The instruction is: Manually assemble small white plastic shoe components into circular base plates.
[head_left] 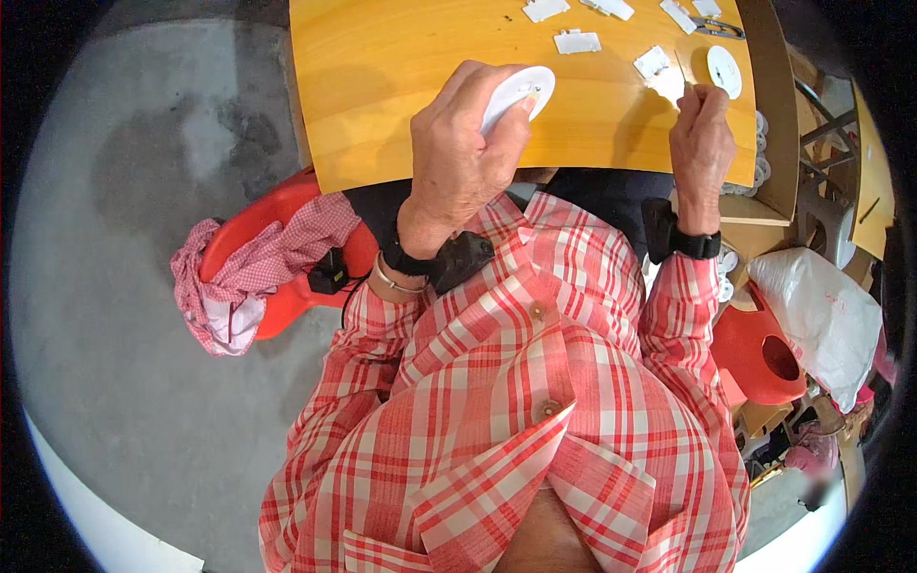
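My left hand [463, 143] is closed round a white round plastic disc [521, 94], held tilted above the table's near edge, with the thumb pressed on its face. My right hand [703, 138] is raised over the table's right side, fingers pinched together. Something thin seems to stick up from this pinch, too fine to name. Just beyond those fingers lies a second white disc [724, 72]. Small white rectangular plastic pieces [577, 42] are scattered along the far part of the yellow table [382, 105]. One such piece [652, 62] lies left of the second disc.
A dark-handled tool [718, 29] lies at the table's far right. Beside the table, an open cardboard box [778, 115] holds white round parts. A red stool [764, 349] and white plastic bag [826, 315] stand at right. At left, a checked cloth [277, 258] hangs over a red chair [358, 250].
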`<state>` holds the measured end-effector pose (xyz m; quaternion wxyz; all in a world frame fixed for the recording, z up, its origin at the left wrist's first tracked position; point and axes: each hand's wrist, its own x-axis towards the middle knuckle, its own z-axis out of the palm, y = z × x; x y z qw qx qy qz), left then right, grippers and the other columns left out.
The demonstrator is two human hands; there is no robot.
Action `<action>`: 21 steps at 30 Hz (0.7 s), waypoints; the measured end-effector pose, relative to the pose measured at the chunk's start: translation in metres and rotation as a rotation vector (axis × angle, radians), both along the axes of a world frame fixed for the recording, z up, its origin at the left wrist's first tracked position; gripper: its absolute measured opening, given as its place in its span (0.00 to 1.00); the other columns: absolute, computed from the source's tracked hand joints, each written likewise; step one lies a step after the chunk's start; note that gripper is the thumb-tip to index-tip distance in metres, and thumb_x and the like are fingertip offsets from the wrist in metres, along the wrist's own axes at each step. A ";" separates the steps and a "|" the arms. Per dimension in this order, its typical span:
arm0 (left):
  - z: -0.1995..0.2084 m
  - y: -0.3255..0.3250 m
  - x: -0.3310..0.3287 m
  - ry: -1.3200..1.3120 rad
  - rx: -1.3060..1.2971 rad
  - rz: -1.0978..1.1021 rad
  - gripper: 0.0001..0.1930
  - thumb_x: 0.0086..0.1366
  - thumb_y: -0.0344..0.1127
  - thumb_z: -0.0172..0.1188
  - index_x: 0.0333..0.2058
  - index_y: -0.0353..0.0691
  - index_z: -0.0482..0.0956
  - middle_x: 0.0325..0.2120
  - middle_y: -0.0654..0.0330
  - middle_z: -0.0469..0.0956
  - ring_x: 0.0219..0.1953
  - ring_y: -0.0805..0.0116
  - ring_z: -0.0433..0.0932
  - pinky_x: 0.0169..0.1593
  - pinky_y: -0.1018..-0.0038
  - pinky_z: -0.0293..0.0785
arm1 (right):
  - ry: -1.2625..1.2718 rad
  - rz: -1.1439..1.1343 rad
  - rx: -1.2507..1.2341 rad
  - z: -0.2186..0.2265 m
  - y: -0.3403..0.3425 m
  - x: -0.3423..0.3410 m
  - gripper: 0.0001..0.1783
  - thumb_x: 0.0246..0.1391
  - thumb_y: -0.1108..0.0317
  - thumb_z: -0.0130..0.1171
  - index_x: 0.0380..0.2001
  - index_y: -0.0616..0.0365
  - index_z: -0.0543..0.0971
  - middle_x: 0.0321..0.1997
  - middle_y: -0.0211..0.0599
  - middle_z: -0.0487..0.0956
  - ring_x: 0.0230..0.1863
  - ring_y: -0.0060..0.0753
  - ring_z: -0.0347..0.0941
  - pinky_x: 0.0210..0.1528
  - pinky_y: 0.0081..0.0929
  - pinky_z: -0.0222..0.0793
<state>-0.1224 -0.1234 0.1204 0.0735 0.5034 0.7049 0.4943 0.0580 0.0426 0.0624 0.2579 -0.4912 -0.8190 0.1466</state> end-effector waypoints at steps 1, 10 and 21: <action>0.000 0.000 0.000 0.000 -0.002 0.001 0.09 0.55 0.28 0.57 0.36 0.35 0.76 0.29 0.53 0.76 0.28 0.55 0.78 0.31 0.70 0.75 | 0.000 0.001 -0.002 0.010 -0.007 -0.003 0.07 0.59 0.65 0.50 0.35 0.58 0.69 0.26 0.47 0.75 0.30 0.50 0.74 0.30 0.40 0.68; -0.001 0.002 0.000 0.100 0.019 0.020 0.09 0.54 0.26 0.58 0.36 0.35 0.76 0.29 0.54 0.75 0.28 0.56 0.79 0.29 0.70 0.76 | 0.243 0.564 -0.034 0.056 -0.075 -0.024 0.09 0.52 0.76 0.55 0.38 0.60 0.72 0.27 0.42 0.72 0.29 0.46 0.71 0.31 0.35 0.68; 0.000 0.002 0.001 0.104 -0.016 0.009 0.10 0.54 0.25 0.58 0.37 0.36 0.76 0.29 0.54 0.76 0.28 0.56 0.79 0.29 0.70 0.76 | 0.212 0.581 0.047 0.057 -0.075 -0.033 0.09 0.50 0.76 0.57 0.36 0.59 0.71 0.25 0.40 0.71 0.28 0.44 0.70 0.30 0.35 0.68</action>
